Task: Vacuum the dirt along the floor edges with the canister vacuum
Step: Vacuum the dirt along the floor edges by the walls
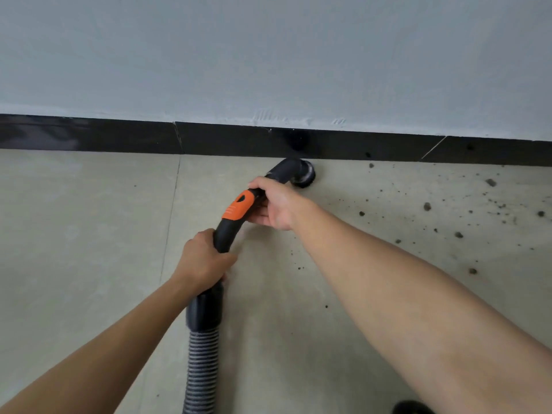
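At the near edge, the ribbed hose (200, 369) rises from the floor (74, 249) to a black handle (224, 234). The left hand (203, 259) wraps its fingers round the handle's near end, arm stretched forward. Farther on, the right hand (276, 206) grips the tube just past the orange slider (239, 206). Beyond that grip, the round brush (304, 174) sits on the floor beside the black baseboard (89, 134). Dirt (427, 206) lies scattered to the right.

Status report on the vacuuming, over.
Left hand, right hand grip wand. Brush at skirting; dirt to its right. Nothing in the way.
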Motion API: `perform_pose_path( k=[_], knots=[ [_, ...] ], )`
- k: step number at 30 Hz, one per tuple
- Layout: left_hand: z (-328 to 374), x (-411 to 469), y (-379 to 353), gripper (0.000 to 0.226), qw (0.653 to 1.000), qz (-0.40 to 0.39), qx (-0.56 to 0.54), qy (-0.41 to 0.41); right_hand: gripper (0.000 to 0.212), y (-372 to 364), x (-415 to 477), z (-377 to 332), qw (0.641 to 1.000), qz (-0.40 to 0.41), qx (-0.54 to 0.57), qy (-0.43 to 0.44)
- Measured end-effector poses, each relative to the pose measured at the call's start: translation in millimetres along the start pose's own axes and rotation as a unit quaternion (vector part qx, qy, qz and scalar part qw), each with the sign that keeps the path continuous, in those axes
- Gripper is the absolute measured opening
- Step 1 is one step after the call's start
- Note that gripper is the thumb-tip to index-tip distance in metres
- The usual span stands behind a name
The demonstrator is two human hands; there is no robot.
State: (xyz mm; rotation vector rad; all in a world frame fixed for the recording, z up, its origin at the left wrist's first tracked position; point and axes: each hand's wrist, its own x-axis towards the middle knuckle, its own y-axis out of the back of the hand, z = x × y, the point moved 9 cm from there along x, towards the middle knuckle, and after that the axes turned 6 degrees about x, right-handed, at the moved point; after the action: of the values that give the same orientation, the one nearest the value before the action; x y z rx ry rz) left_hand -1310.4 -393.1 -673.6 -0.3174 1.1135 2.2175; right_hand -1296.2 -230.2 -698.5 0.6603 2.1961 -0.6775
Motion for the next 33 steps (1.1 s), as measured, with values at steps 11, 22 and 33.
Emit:
perform_pose_path(
  k=[11,22,33],
  knots=[
    [-94,-102,21,0.013,0.999,-0.034,0.010,0.037,0.018,-60,-56,119,0.998,-0.034,0.040,-0.019],
    [-95,-136,-1,0.016,0.979,-0.115,0.157,-0.056,0.011,-6,-117,184,0.982,0.057,0.179,0.004],
    [-92,-151,-6,0.018,0.985,-0.084,0.139,-0.054,0.012,-4,-130,184,0.980,0.072,0.186,0.004]
  ],
)
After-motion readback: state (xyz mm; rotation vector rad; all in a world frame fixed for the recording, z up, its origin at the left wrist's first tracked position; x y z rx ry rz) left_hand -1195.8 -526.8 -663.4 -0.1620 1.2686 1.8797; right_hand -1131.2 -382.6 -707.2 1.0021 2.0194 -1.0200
